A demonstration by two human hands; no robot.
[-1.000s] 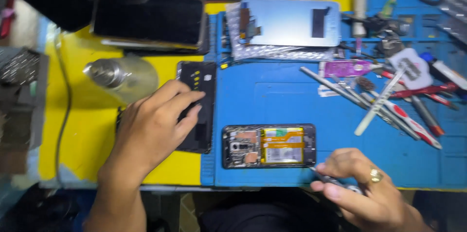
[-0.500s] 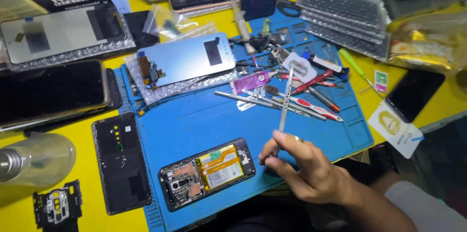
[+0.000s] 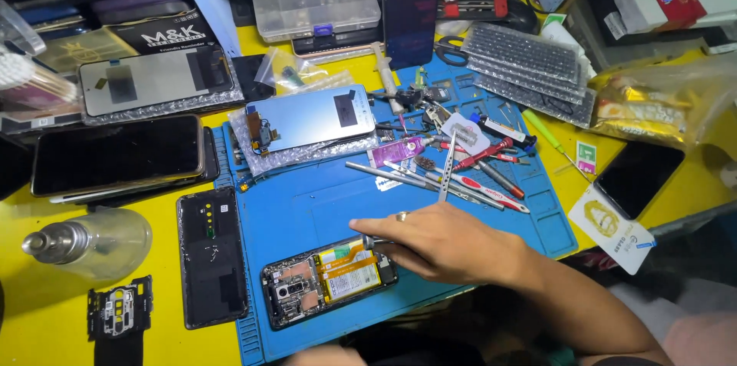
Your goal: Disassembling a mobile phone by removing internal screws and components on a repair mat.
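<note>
An opened phone [image 3: 326,278] with an orange-labelled battery and bare circuit boards lies on a blue work mat [image 3: 307,205] near its front edge. My right hand [image 3: 445,243], a ring on one finger, rests just right of it. The hand is shut on a thin metal tool [image 3: 446,170] that sticks up past the knuckles. A dark tip [image 3: 368,241] shows at the fingertips above the battery's upper right corner. The phone's black back cover [image 3: 211,255] lies to the left, on the mat's edge. My left hand is out of view.
A spare screen [image 3: 303,120] on bubble wrap lies at the mat's back. Several tweezers and screwdrivers [image 3: 476,170] are scattered to its right. On the yellow table are a squat bottle [image 3: 92,243], a small black frame part [image 3: 119,308], dark phones [image 3: 115,155] [image 3: 637,178] and a printed card [image 3: 614,228].
My left hand left the back cover and went out of view. My right hand moved left along the mat to the opened phone's right end, tool in hand. The view swung.
</note>
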